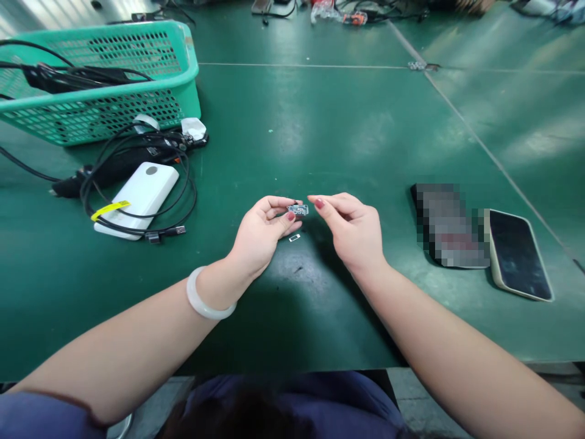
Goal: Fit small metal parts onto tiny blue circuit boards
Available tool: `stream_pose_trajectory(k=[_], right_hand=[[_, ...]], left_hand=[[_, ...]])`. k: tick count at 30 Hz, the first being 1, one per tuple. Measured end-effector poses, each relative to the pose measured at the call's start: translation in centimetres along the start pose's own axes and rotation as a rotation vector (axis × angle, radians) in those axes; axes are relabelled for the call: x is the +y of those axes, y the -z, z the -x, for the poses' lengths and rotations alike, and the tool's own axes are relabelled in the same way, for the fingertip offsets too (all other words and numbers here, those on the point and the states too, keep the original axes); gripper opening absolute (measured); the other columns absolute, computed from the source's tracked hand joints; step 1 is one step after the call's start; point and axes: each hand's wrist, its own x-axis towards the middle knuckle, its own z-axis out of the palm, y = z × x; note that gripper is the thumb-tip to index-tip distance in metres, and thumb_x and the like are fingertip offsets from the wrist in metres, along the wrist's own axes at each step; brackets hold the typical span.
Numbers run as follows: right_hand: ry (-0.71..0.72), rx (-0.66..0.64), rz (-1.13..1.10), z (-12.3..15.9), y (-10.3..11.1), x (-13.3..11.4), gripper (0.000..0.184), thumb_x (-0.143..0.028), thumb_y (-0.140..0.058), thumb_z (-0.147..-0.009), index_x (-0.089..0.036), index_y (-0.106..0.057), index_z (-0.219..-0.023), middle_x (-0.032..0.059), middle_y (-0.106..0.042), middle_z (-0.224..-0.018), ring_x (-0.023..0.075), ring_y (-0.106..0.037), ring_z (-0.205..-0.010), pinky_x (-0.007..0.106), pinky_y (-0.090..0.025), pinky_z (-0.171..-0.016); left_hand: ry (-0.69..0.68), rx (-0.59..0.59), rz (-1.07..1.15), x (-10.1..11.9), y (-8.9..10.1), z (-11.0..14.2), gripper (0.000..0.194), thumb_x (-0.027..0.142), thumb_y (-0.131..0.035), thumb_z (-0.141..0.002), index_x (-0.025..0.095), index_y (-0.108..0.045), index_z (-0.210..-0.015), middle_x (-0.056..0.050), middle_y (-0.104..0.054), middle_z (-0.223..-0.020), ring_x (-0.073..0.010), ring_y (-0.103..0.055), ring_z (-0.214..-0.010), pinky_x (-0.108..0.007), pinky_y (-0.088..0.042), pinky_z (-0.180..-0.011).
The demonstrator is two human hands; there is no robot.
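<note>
Head view: the left hand [261, 230] pinches one small circuit board [298, 210] above one green bench [320, 140], one white frame-shaped piece [295, 238] lying nearby, while the right hand [358, 230], thumb and forefinger together, hovers beside the board, anything held indiscernible.

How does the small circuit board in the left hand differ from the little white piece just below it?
The circuit board is held between the left hand's thumb and fingers; the white piece lies on the table.
The circuit board is bluish and finely patterned; the white piece has a pale outline around a darker centre.
Both are small and roughly rectangular.
</note>
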Motion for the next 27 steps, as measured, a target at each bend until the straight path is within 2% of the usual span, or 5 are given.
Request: stream_pose_trajectory(k=[4, 9, 13, 22, 27], right_hand=[[-0.032, -0.007, 0.151, -0.8, 1.9, 0.6, 0.015, -0.032, -0.065, -0.081, -0.022, -0.077, -0.084, 0.0015, -0.071, -0.077, 0.0137, -0.059, -0.069, 0.029, -0.045, -0.065], [-0.007, 0.054, 0.541, -2.4, 5.0, 1.9, 0.015, -0.02, -0.065, -0.078, -0.023, -0.077, -0.087, 0.0015, -0.07, -0.081, 0.012, -0.052, -0.06, 0.03, -0.044, -0.065], [-0.058, -0.08, 0.729, -3.2, 5.8, 2.9, 0.018, -0.023, -0.074, -0.071, -0.024, -0.076, -0.089, 0.0018, -0.069, -0.082, 0.0147, -0.054, -0.065, 0.032, -0.045, -0.069], [-0.013, -0.047, 0.702, -3.8, 4.8, 4.5, 0.01, -0.019, -0.064, -0.075, -0.022, -0.074, -0.077, 0.0034, -0.07, -0.082, 0.0184, -0.061, -0.074, 0.035, -0.046, -0.074], [-0.07, -0.054, 0.612, -4.0, 5.2, 4.2, 0.014, -0.019, -0.063, -0.074, -0.022, -0.075, -0.081, 0.0019, -0.069, -0.074, 0.0169, -0.059, -0.066, 0.034, -0.047, -0.072]], left_hand=[[-0.006, 0.056, 0.051, 0.1, 0.2, -0.1, 0.008, 0.011, -0.064, -0.081, 0.015, -0.062, -0.088, -0.003, -0.071, -0.096, -0.0115, -0.068, -0.093, -0.026, -0.055, -0.086], [-0.009, 0.084, 0.112, 0.1, 0.4, -0.2, 0.006, 0.012, -0.061, -0.084, 0.015, -0.061, -0.089, -0.004, -0.071, -0.098, -0.0145, -0.069, -0.097, -0.03, -0.054, -0.091], [-0.001, 0.08, 0.089, 0.2, 0.4, -0.2, 0.007, 0.01, -0.061, -0.083, 0.014, -0.061, -0.089, -0.004, -0.07, -0.097, -0.0145, -0.069, -0.097, -0.03, -0.053, -0.092], [0.047, 0.045, 0.002, 0.4, 0.1, 0.0, 0.01, 0.013, -0.066, -0.079, 0.014, -0.061, -0.088, -0.005, -0.068, -0.1, -0.0153, -0.067, -0.099, -0.033, -0.052, -0.094], [0.055, 0.037, -0.018, 0.4, 0.1, 0.1, 0.009, 0.011, -0.064, -0.079, 0.014, -0.061, -0.088, -0.005, -0.068, -0.101, -0.0152, -0.066, -0.1, -0.033, -0.052, -0.093]])
